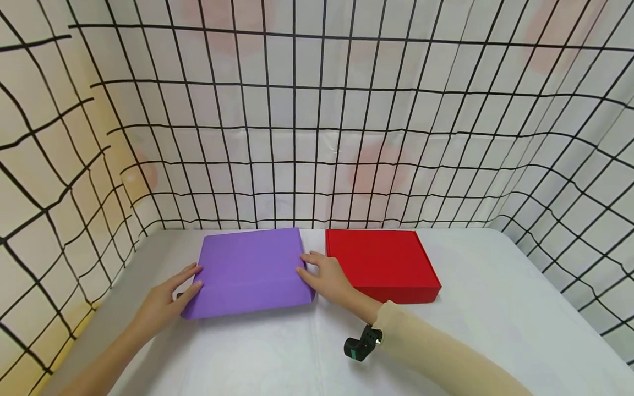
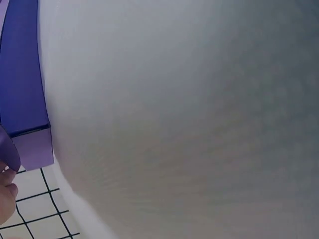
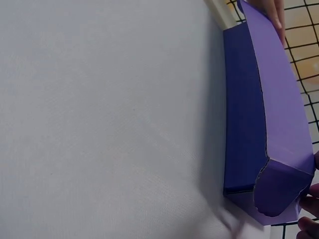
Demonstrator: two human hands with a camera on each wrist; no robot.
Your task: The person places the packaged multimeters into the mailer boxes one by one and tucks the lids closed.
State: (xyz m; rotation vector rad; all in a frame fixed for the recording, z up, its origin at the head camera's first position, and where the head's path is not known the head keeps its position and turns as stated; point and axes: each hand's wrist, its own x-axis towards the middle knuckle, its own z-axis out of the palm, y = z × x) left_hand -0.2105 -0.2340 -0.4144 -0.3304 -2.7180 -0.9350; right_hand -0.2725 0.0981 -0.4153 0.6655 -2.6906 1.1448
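Observation:
A flat purple cardboard box (image 1: 250, 267) lies on the left part of the white table. Its lid is slightly raised at the front, and in the right wrist view the front flap (image 3: 284, 94) slants out over the darker front wall (image 3: 242, 109). My left hand (image 1: 158, 302) pinches the left edge of the lid between thumb and fingers. At the opposite edge, my right hand (image 1: 331, 279) grips the lid's right side. The right wrist view shows its fingers (image 3: 311, 206) beside the folded side tab (image 3: 279, 189). What the box contains is hidden.
A closed red box (image 1: 383, 264) sits just right of the purple one, partly behind my right hand. Black wire-grid panels (image 1: 317, 126) enclose the back and both sides of the white table (image 1: 257, 357). A black band with a small device (image 1: 363, 344) is at my right wrist.

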